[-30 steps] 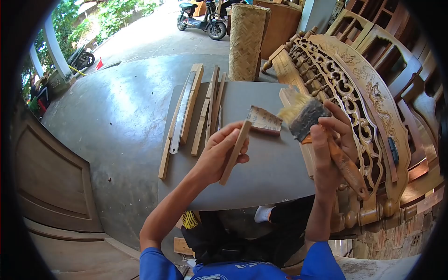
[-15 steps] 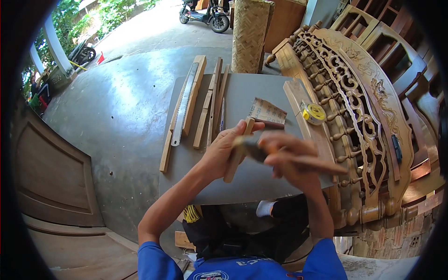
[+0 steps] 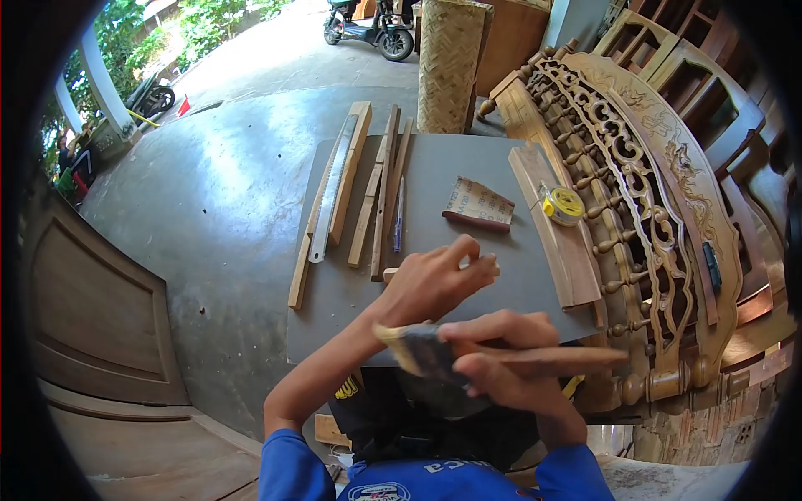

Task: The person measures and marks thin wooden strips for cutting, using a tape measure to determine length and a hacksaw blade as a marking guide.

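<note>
My right hand [image 3: 510,355] is closed around the wooden handle of a flat paintbrush [image 3: 426,355], whose pale bristles point left beside my left wrist. My left hand [image 3: 439,280] is curled over a short wooden strip [image 3: 390,274]. Most of that strip is hidden beneath the hand, with a pale end showing at the left. Beyond my left hand, a curled piece of sandpaper [image 3: 480,204] lies on the grey tabletop [image 3: 334,309]. A pen [image 3: 398,224] rests just left of it, alongside several narrow wooden strips [image 3: 368,209].
A saw blade [image 3: 332,188] lies along a wooden bar at the table's left. On the right, a yellow tape measure [image 3: 563,205] sits on a thick wooden board [image 3: 555,242]. Carved wooden furniture [image 3: 635,184] stands against that side. A woven roll [image 3: 451,67] stands behind the table.
The wooden strip was upright in my left hand and now lies across, mostly covered. Both hands came lower and nearer my body, and the brush moved off the strip toward my left wrist.
</note>
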A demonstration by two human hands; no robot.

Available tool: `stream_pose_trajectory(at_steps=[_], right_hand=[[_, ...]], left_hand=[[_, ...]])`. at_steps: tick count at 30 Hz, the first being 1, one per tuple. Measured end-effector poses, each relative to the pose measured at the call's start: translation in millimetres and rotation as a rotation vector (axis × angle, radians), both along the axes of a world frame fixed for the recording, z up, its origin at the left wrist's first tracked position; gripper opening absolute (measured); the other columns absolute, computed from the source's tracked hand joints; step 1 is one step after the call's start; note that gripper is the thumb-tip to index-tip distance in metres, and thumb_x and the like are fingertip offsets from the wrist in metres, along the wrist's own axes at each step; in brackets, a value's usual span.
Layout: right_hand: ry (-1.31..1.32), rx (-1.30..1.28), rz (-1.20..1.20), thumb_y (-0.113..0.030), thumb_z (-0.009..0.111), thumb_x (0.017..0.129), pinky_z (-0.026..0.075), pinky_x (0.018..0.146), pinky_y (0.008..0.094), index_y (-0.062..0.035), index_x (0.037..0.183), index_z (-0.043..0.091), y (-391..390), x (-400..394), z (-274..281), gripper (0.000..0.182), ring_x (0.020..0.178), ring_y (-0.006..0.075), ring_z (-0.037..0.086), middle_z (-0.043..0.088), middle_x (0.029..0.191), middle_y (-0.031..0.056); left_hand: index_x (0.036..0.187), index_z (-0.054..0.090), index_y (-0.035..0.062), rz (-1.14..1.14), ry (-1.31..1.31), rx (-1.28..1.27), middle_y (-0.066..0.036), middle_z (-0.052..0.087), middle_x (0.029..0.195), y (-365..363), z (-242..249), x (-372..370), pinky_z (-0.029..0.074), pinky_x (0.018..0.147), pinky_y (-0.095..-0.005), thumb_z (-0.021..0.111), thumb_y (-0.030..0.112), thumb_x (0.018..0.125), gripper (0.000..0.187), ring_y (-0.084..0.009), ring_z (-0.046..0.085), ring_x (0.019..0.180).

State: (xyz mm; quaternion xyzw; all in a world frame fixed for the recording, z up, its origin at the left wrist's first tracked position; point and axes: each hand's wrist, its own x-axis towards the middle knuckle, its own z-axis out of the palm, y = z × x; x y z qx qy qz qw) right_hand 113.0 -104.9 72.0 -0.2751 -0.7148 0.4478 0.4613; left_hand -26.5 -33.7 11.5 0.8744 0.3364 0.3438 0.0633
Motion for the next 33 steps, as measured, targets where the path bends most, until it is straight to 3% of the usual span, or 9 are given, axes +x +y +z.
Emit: stream_pose_trajectory(at_steps=[2, 5, 9, 12, 16, 19, 26, 29, 33], right_hand=[[-0.043, 0.163, -0.095, -0.021, 0.066, 0.08, 0.041, 0.042, 0.0197, -0.0003, 0.086, 0.063, -1, -15, -1, 0.022, 0.047, 0.0087, 0.055, 0.061, 0.064, 0.0059], [0.07, -0.424, -0.287, -0.019, 0.063, 0.083, 0.045, 0.055, 0.0212, 0.0013, 0.084, 0.061, 13, 12, -2, 0.02, 0.06, 0.0083, 0.055, 0.062, 0.072, 0.0055], [-0.12, 0.084, -0.846, -0.018, 0.062, 0.084, 0.042, 0.054, 0.0201, 0.0019, 0.082, 0.06, 27, 41, -6, 0.02, 0.06, 0.005, 0.051, 0.06, 0.07, 0.0047], [-0.043, 0.047, -0.832, -0.017, 0.063, 0.082, 0.043, 0.055, 0.0207, 0.0013, 0.083, 0.061, 14, 42, 2, 0.018, 0.06, 0.0062, 0.052, 0.061, 0.071, 0.0048], [0.005, -0.195, -0.04, -0.017, 0.063, 0.082, 0.044, 0.056, 0.0211, 0.0015, 0.08, 0.061, -20, 9, 10, 0.018, 0.061, 0.0067, 0.053, 0.061, 0.069, 0.0038], [0.06, -0.396, -0.155, -0.015, 0.063, 0.081, 0.044, 0.057, 0.0217, 0.0008, 0.078, 0.061, -11, 12, -3, 0.016, 0.062, 0.0073, 0.054, 0.061, 0.07, 0.0043], [-0.235, 0.124, -0.744, -0.024, 0.06, 0.084, 0.043, 0.054, 0.0282, 0.0011, 0.079, 0.055, 20, 55, -20, 0.026, 0.056, 0.0145, 0.054, 0.059, 0.065, 0.0083], [-0.552, -0.021, -0.66, -0.022, 0.06, 0.084, 0.043, 0.055, 0.0312, 0.0008, 0.081, 0.051, 24, 55, -37, 0.024, 0.059, 0.0221, 0.056, 0.057, 0.067, 0.0125], [-0.435, -0.024, -0.578, -0.012, 0.06, 0.082, 0.045, 0.062, 0.0341, 0.0012, 0.085, 0.05, 16, 48, -49, 0.017, 0.066, 0.0263, 0.058, 0.057, 0.074, 0.0152]], left_hand=[[0.091, 0.057, 0.0078, 0.009, 0.118, 0.049, -0.005, 0.049, 0.083, -9, 0, 6, 0.047, 0.064, -0.0299, 0.06, 0.016, 0.075, 0.018, -0.0175, 0.056, 0.079], [0.092, 0.056, 0.009, -0.084, 0.27, 0.156, -0.002, 0.049, 0.084, -21, -1, -3, 0.044, 0.07, -0.0279, 0.059, 0.015, 0.073, 0.02, -0.0154, 0.052, 0.086], [0.093, 0.058, 0.0125, -0.05, 0.475, 0.338, -0.001, 0.048, 0.091, -45, -9, -12, 0.043, 0.074, -0.0262, 0.062, 0.015, 0.068, 0.025, -0.0131, 0.049, 0.088], [0.089, 0.058, 0.0118, -0.058, 0.472, 0.342, -0.001, 0.049, 0.093, -52, -8, -19, 0.043, 0.074, -0.0269, 0.062, 0.016, 0.068, 0.021, -0.0127, 0.049, 0.087], [0.085, 0.06, 0.0121, -0.037, 0.524, 0.257, 0.0, 0.05, 0.093, -54, 1, -19, 0.043, 0.076, -0.0278, 0.063, 0.018, 0.067, 0.019, -0.0134, 0.05, 0.088], [0.089, 0.061, 0.0142, 0.004, 0.534, 0.261, 0.001, 0.053, 0.097, -66, 12, -30, 0.042, 0.078, -0.0291, 0.063, 0.019, 0.069, 0.021, -0.0146, 0.051, 0.091], [0.109, 0.056, 0.0123, 0.21, 0.322, 0.164, -0.004, 0.057, 0.085, -69, 4, -70, 0.05, 0.061, -0.0284, 0.064, 0.015, 0.074, 0.036, -0.0151, 0.06, 0.069], [0.106, 0.058, 0.0154, 0.274, 0.215, -0.004, 0.0, 0.058, 0.076, -50, 29, -67, 0.05, 0.056, -0.0283, 0.07, 0.016, 0.07, 0.038, -0.0153, 0.06, 0.063], [0.104, 0.059, 0.0132, 0.174, 0.358, -0.043, -0.006, 0.056, 0.088, 14, 36, -40, 0.05, 0.058, -0.0307, 0.069, 0.018, 0.071, 0.035, -0.0201, 0.061, 0.066]])
